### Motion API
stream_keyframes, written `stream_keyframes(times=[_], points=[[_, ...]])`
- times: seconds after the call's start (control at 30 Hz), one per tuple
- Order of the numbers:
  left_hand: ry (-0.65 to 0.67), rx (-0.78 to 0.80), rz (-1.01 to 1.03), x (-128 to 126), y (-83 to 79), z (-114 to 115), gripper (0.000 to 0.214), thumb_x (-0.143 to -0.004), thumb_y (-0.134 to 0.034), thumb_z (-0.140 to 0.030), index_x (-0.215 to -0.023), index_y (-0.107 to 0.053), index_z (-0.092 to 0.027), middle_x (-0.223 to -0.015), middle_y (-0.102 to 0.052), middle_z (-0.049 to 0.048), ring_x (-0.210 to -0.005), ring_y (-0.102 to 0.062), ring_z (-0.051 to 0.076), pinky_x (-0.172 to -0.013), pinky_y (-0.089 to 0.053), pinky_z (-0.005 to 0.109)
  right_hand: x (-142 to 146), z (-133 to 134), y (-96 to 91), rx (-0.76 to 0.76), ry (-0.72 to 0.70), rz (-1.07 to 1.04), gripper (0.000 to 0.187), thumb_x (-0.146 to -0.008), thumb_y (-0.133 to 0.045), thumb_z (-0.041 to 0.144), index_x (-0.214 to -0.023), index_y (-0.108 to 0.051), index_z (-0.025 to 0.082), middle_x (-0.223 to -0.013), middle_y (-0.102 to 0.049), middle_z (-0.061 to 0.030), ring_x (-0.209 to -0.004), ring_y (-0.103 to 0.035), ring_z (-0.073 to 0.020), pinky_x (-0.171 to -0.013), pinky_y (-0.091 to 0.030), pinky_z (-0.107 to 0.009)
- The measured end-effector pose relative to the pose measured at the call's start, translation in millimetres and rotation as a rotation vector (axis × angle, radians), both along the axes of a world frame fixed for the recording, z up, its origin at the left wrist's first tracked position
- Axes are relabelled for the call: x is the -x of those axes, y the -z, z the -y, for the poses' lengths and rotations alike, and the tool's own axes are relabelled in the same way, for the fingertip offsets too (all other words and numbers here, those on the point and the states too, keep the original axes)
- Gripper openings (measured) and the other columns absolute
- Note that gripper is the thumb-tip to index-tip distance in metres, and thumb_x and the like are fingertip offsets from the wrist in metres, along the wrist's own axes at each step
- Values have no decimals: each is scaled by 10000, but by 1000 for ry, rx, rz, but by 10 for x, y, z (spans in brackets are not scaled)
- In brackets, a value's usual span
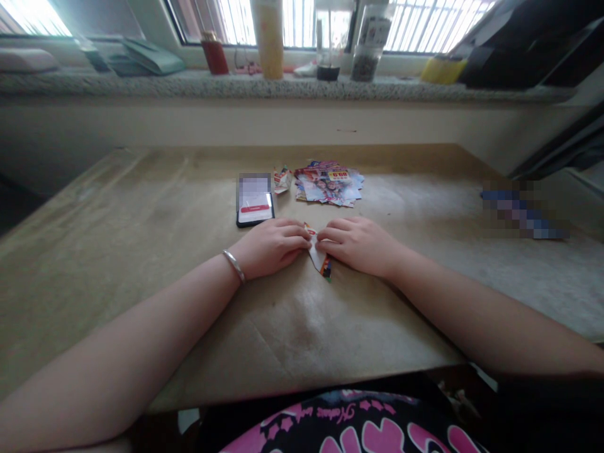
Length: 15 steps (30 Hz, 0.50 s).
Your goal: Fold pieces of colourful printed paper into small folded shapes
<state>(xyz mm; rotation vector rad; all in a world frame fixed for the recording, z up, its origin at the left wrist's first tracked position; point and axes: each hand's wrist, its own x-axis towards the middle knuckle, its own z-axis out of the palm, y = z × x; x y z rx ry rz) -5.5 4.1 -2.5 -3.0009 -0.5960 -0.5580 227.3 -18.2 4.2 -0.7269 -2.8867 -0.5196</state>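
Both my hands rest on the brown table [141,251] near its middle, fingertips meeting over a small folded piece of printed paper [319,257]. My left hand [271,246], with a silver bangle on the wrist, has its fingers curled and pinching the paper's left edge. My right hand [358,244] pinches the paper's right edge with bent fingers. The lower tip of the paper pokes out below the hands, showing red and dark print.
A phone [255,202] with a lit screen lies just beyond my left hand. A pile of colourful printed paper sheets [328,182] and a small scrap [282,180] lie behind. Bottles and jars stand on the window ledge [283,88].
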Motion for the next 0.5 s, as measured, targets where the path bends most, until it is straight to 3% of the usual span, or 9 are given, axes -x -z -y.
stream_keyframes(times=[0.2, 0.37, 0.5], points=[[-17, -66, -13, -25, 32, 8, 253, -914, -450, -155, -1083, -637, -181, -1169, -658, 72, -1109, -590, 184, -942, -498, 343, 18, -14, 29, 25, -14, -35, 222, -957, -422, 266, -988, -627, 184, -1036, -684, -59, -992, -558, -192, -773, -404, -311], [-12, -124, -55, -38, 0, 34, 243, -923, -432, -173, -1015, -656, -195, -1167, -655, 57, -1100, -587, 194, -992, -444, 395, 0, -41, 39, 71, -58, -101, 223, -942, -446, 243, -952, -663, 188, -986, -700, -55, -981, -578, -181, -759, -421, -301], [-24, -96, -83, -30, -50, 53, 232, -916, -456, -202, -977, -678, -228, -1059, -679, 30, -1027, -583, 194, -948, -443, 390, -10, -61, 55, 125, -79, -174, 236, -931, -455, 241, -921, -688, 205, -959, -702, -52, -1007, -569, -186, -781, -433, -300]])
